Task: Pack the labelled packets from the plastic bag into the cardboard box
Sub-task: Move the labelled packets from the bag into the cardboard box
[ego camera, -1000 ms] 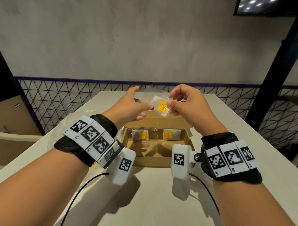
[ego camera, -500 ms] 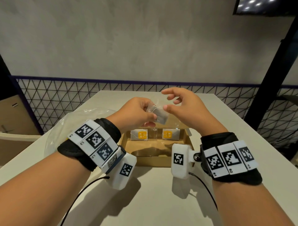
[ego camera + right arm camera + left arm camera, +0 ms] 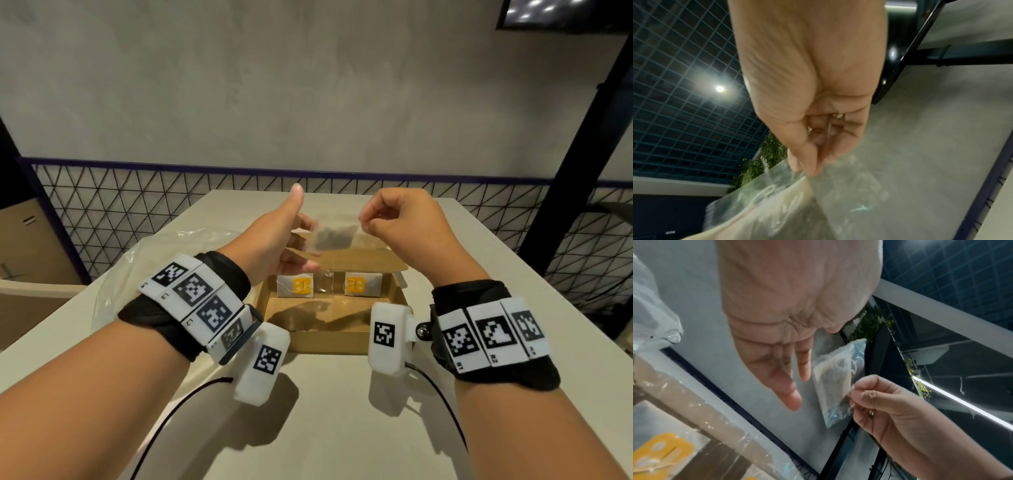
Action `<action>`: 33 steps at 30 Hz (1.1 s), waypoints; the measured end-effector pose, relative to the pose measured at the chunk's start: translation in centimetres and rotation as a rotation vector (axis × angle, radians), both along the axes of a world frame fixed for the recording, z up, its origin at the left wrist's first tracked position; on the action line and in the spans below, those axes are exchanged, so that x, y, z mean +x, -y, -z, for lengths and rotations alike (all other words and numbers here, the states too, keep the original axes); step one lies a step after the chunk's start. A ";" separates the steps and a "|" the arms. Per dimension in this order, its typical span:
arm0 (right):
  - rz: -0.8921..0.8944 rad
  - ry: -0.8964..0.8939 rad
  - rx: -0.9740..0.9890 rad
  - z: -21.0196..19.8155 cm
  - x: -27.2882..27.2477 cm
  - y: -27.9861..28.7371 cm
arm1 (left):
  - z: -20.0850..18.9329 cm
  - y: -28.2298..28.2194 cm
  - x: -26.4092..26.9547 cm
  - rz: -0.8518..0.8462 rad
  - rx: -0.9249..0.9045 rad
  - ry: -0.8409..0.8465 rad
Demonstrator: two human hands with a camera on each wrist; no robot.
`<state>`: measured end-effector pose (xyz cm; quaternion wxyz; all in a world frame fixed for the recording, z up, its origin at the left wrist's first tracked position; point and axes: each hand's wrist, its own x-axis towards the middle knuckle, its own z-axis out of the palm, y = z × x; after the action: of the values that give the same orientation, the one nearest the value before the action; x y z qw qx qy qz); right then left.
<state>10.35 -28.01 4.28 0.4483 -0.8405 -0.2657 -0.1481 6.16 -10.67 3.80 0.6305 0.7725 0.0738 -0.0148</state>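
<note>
Head view: right hand [image 3: 394, 222] is pinching the upper corner of a clear packet [image 3: 332, 236] between thumb and fingertips, holding it in the air above the far edge of the cardboard box [image 3: 329, 337]. Left hand [image 3: 281, 236] is sitting just beside the packet with thumb raised and fingers nearly straight; fingertips are passing behind or under it, and contact cannot be told here. Two labelled packets [image 3: 296, 286] are already standing against the back wall of the box, yellow labels facing out. Plastic bag [image 3: 137, 267] is lying crumpled on the table [image 3: 342, 428] to the left.

Left wrist view: left palm is showing open, fingers [image 3: 789, 395] extended and holding nothing. The packet is hanging beyond them, gripped only by the right hand's fingertips.

Right wrist view: right hand's thumb and fingers are closing on the packet's film edge; remaining fingers are curled in. Picture is blurred, so the label side is not readable.

Risks, as judged: a one-corner pinch on slick film is looking weak, so the packet may slip or swing and land outside the box. Lowered carelessly, it may knock over the two standing packets.
</note>
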 end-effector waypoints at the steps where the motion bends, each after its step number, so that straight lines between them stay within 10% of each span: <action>1: -0.022 -0.006 -0.003 -0.1 -0.2 -0.1 | -0.1 -0.1 -0.1 0.009 -0.027 0.001; 9: -0.047 0.034 0.052 -0.2 -0.4 -0.4 | -0.1 0.3 -0.1 0.130 0.237 -0.055; 16: -0.039 0.070 0.000 -0.3 -0.5 0.1 | -0.2 0.1 -0.1 0.199 -0.028 -0.004; 24: -0.018 0.074 -0.355 0.5 -0.4 -0.9 | 0.2 0.8 0.4 0.041 0.595 0.243; 33: -0.022 0.049 -0.321 1.2 0.0 -1.1 | 0.5 0.8 0.9 -0.001 0.647 0.296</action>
<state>10.33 -26.86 3.09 0.3033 -0.8945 -0.3061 -0.1191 7.07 -11.48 3.30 0.3570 0.9259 -0.0171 0.1221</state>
